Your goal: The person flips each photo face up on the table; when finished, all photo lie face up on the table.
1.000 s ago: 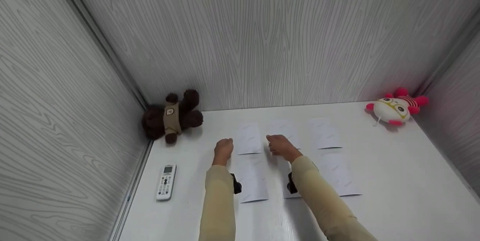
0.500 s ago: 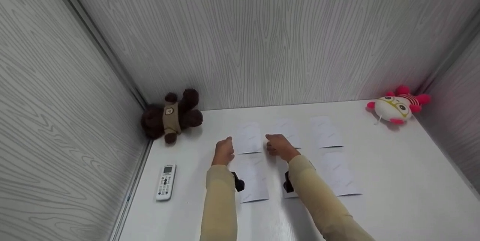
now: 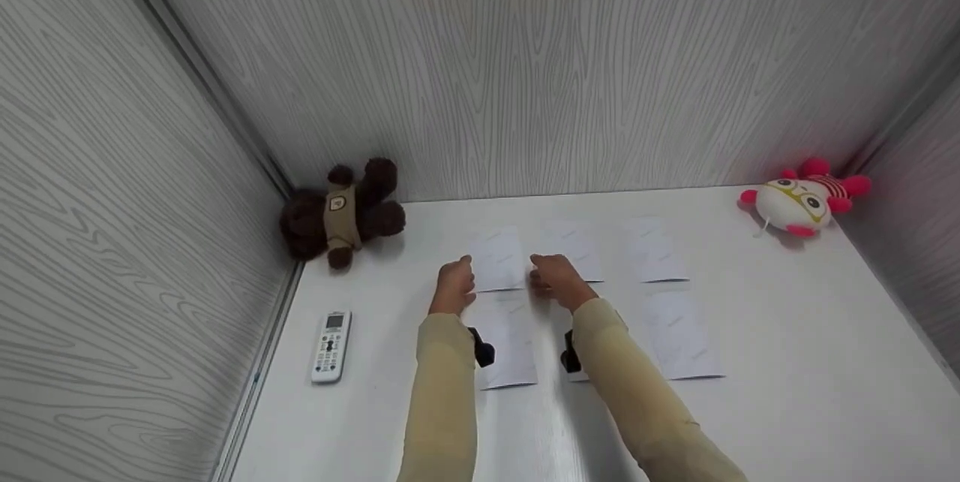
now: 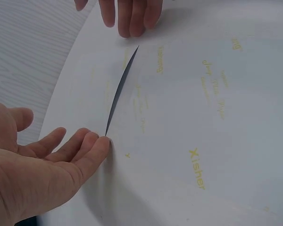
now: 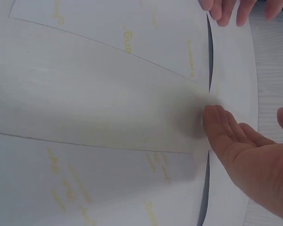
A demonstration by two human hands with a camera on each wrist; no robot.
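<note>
Folded white paper sheets with faint print lie in two rows. The left hand (image 3: 453, 285) is at the left side of the upper-left sheet (image 3: 498, 258). In the left wrist view, its fairly straight fingertips (image 4: 103, 143) meet a corner at the sheet's slightly gaping near edge, thumb held apart. Across the sheet, the right hand (image 3: 556, 281) lies between it and the upper-middle sheet (image 3: 576, 248). The right wrist view shows that hand's fingers (image 5: 221, 125) extended, low over the table, holding nothing. Below the hands is the lower-left sheet (image 3: 510, 343).
Further right lie an upper-right sheet (image 3: 655, 251) and a lower-right sheet (image 3: 681, 335). The right forearm mostly covers a lower-middle sheet (image 3: 578, 376). A remote control (image 3: 331, 347) and brown plush bear (image 3: 343, 215) are at left, a pink-and-white plush toy (image 3: 799, 204) at far right. Walls surround the table.
The head view has tilted down slightly, so everything sits higher in it. The left hand has shifted a little right, closer to the upper-left sheet. The right hand has barely moved; the sheets stay put.
</note>
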